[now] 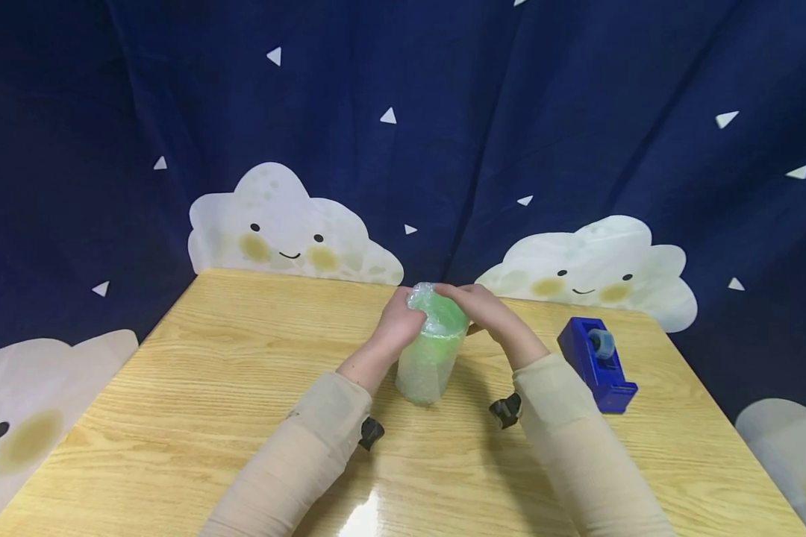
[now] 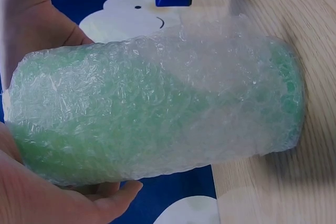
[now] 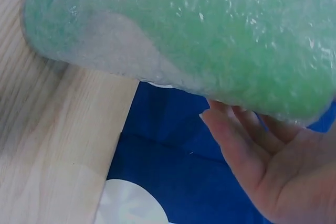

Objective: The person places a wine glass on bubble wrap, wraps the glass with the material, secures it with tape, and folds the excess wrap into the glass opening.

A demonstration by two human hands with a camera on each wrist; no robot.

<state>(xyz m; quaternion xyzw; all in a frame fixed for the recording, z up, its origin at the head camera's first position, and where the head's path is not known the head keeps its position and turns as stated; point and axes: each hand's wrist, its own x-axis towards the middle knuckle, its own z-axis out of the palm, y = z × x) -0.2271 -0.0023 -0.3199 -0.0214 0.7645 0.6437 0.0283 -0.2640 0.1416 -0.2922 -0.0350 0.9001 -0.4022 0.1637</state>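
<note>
A cylinder-shaped green and white object in bubble wrap (image 1: pixel 430 365) stands nearly upright at the middle of the table, its top towards the head camera. My left hand (image 1: pixel 400 319) grips its upper end from the left, thumb near the top rim. From the right, my right hand (image 1: pixel 485 312) holds the same end, with fingers over the rim. In the left wrist view, the left hand's fingertips (image 2: pixel 128 192) show past the wrap's edge. The right wrist view has the right hand's fingers (image 3: pixel 231 135) bent behind the wrapped cylinder (image 3: pixel 210 35). What lies inside the wrap is unclear.
A blue tape dispenser (image 1: pixel 598 365) with a roll of tape stands on the right of the wooden table (image 1: pixel 242 388). Behind the table hangs a dark blue curtain (image 1: pixel 389 171) with clouds and white triangles. Small black devices sit at both wrists.
</note>
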